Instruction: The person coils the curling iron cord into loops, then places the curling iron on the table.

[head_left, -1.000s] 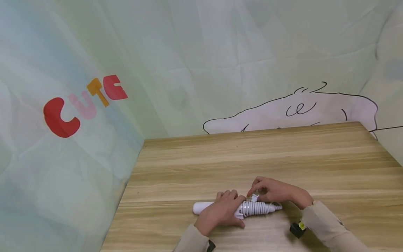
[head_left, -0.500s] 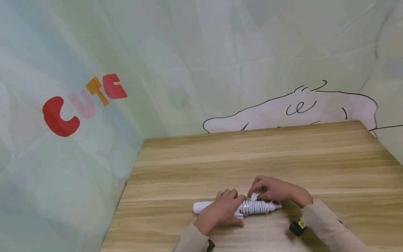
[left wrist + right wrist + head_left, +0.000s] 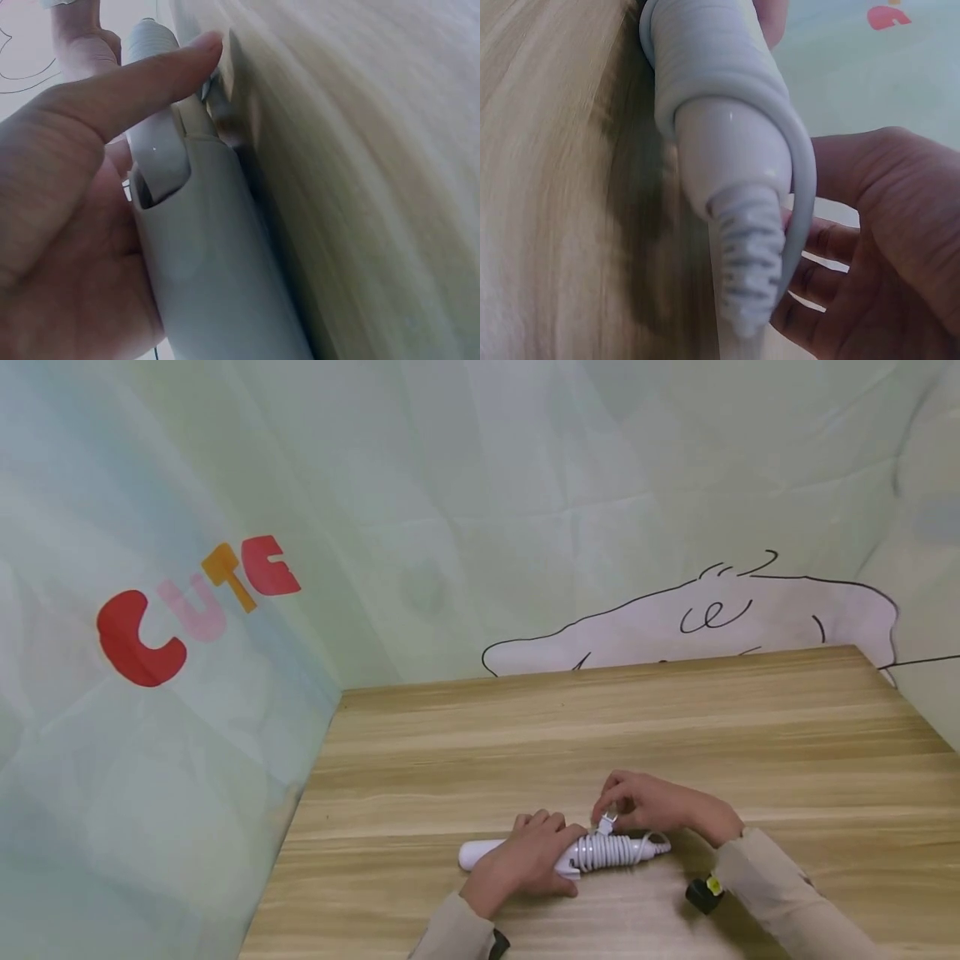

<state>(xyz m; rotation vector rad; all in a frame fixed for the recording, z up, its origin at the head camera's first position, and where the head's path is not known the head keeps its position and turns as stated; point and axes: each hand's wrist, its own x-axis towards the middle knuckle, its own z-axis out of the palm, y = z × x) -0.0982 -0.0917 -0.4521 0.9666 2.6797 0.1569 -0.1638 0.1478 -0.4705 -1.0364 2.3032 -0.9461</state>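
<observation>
A white hair styling iron [image 3: 480, 853] lies on the wooden table, its long body pointing left. Its white cord [image 3: 607, 852] is wound in several tight turns around the right-hand part, and a loose loop stands off near the ribbed cord sleeve [image 3: 748, 262]. My left hand [image 3: 525, 858] grips the iron around its middle, with the thumb [image 3: 150, 86] across the lever side in the left wrist view. Just behind the windings, the fingertips of my right hand [image 3: 656, 803] pinch the white two-prong plug [image 3: 606, 824], its prongs tilted up. In the right wrist view, the plug is hidden.
The wooden table [image 3: 600, 727] stretches back to a printed cloth wall [image 3: 465, 527]. A black wrist device [image 3: 703, 895] hangs under the right sleeve [image 3: 772, 877], close above the table.
My right hand has shifted slightly up and away with the plug, and the cord loop at the iron's right end stands out a bit more. The left hand keeps its grip.
</observation>
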